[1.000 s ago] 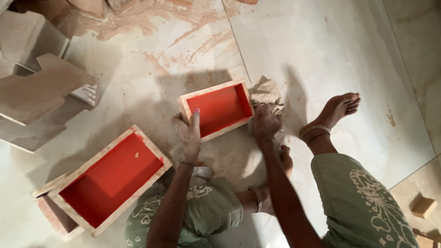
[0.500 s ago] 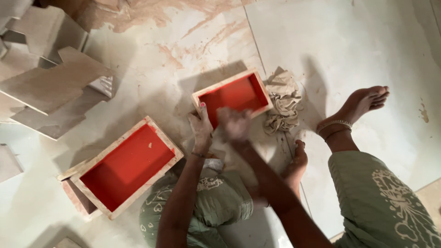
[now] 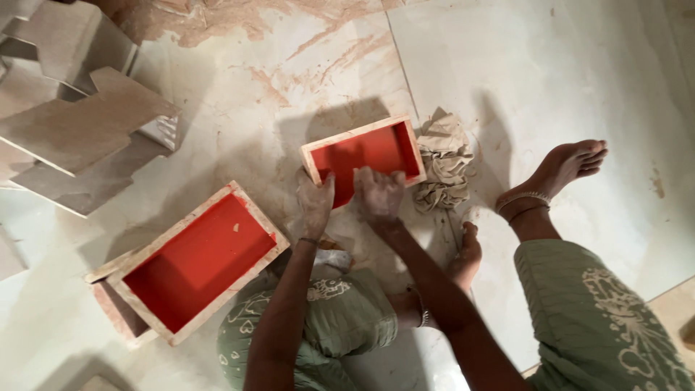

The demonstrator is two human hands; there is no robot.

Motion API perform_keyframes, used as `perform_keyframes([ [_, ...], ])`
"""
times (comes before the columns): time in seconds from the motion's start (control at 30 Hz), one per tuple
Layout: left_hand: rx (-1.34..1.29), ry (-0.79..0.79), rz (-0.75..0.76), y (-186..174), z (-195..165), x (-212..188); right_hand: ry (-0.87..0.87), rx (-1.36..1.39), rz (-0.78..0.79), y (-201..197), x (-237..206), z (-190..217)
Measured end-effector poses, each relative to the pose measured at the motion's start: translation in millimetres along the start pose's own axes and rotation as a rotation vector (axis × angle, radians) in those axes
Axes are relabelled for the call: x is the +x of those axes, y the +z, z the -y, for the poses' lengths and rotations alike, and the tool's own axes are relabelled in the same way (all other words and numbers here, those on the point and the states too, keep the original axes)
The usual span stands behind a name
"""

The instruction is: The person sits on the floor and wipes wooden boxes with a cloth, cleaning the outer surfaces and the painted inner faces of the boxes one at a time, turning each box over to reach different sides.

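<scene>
Down on the pale marble floor (image 3: pixel 550 80), left hand (image 3: pixel 316 203) and right hand (image 3: pixel 378 192) both grip the small red-lined box's (image 3: pixel 376 148) near wall, crumpled cloth (image 3: pixel 443 161) just beside.

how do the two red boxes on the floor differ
The small red box looks smaller than the big red box. The left hand and right hand rest on the small red box; nothing touches the big red box. Both are open, red inside, with pale rims.

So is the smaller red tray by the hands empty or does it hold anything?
Empty, as far as shows: the smaller red tray has a bare red floor; both hands cover its near edge, so that strip cannot be told.
</scene>
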State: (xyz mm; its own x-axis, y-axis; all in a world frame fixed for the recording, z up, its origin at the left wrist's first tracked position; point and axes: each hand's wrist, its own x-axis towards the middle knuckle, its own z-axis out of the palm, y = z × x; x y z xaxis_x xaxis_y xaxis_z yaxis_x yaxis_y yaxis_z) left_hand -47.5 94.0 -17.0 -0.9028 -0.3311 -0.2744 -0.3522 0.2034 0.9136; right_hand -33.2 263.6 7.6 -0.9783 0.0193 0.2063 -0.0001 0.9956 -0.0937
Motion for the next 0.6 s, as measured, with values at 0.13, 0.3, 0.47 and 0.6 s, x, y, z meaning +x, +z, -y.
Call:
perform_keyframes([
  [0.13,0.165,-0.026,0.115,-1.5,3.6,5.2,-0.025,-0.018,-0.074,-12.5,5.1,-21.1],
  [0.3,0.25,-0.007,0.128,-0.2,4.9,11.4,0.037,-0.192,-0.294,-11.4,24.7,-107.8],
  [0.47,0.287,-0.013,0.135,-6.6,0.2,10.1,0.13,-0.139,-0.101,1.9,76.1,-95.4],
  [0.6,0.288,-0.087,0.156,-9.5,-5.7,7.2,0.222,-0.157,0.178,8.9,144.6,-54.5],
])
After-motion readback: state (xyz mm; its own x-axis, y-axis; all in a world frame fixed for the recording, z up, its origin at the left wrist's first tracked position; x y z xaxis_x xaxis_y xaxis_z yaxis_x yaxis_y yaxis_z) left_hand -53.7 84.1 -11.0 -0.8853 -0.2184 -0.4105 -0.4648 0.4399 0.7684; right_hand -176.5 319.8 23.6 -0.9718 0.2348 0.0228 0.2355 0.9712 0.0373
